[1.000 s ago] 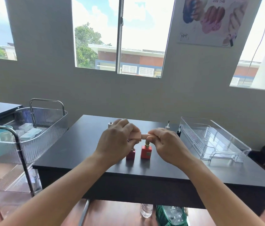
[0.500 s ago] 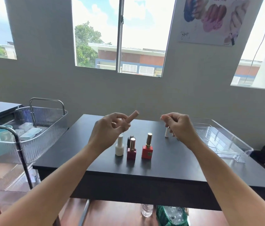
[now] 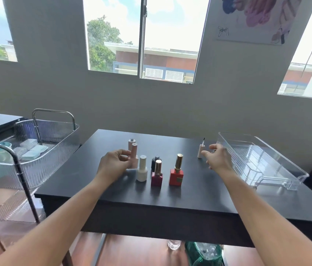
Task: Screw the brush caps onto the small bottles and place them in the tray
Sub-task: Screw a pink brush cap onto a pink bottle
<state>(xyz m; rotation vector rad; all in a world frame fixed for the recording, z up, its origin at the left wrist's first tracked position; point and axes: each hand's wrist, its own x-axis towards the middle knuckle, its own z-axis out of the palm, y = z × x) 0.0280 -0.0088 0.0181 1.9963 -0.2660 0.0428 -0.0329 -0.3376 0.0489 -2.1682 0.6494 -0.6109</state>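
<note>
**Right hand going for loose brush cap, left hand at pink bottle**

Right hand (image 3: pixel 219 160) fingers (image 3: pixel 206 153) are apart, curled loosely, just beside the white brush cap (image 3: pixel 200 150) that stands upside down on the table (image 3: pixel 208 192), brush tip up. No contact visible yet. Left hand (image 3: pixel 113 164) fingers (image 3: pixel 123 152) are bent around or against the capped pink bottle (image 3: pixel 134 156); can't tell if they clamp it or only touch it.

Doing the step well, as I judge it: pinch the cap low on its barrel, keep bristles off the table, flip it brush-down, feed the brush straight into an open bottle neck, then twist while the other hand holds the bottle base. It's tall, thin and tippy, so approach from the side.

Open bottles: a pink bottle (image 3: pixel 131 144) at the back with bare threaded neck, and a dark bottle (image 3: pixel 156 161) behind the crimson one, also uncapped. Which one takes the white cap is unclear.

Already capped, still on the table: white bottle (image 3: pixel 142 170), crimson bottle (image 3: pixel 157 175) with gold cap, red bottle (image 3: pixel 176 172) with gold cap.

Containers: clear tray (image 3: pixel 262 162) at the table's right end, near the right hand, holds no bottles. Ribbed clear cart basket (image 3: pixel 55 143) left of the table holds pale flat packs, contents too blurry to name.
</note>
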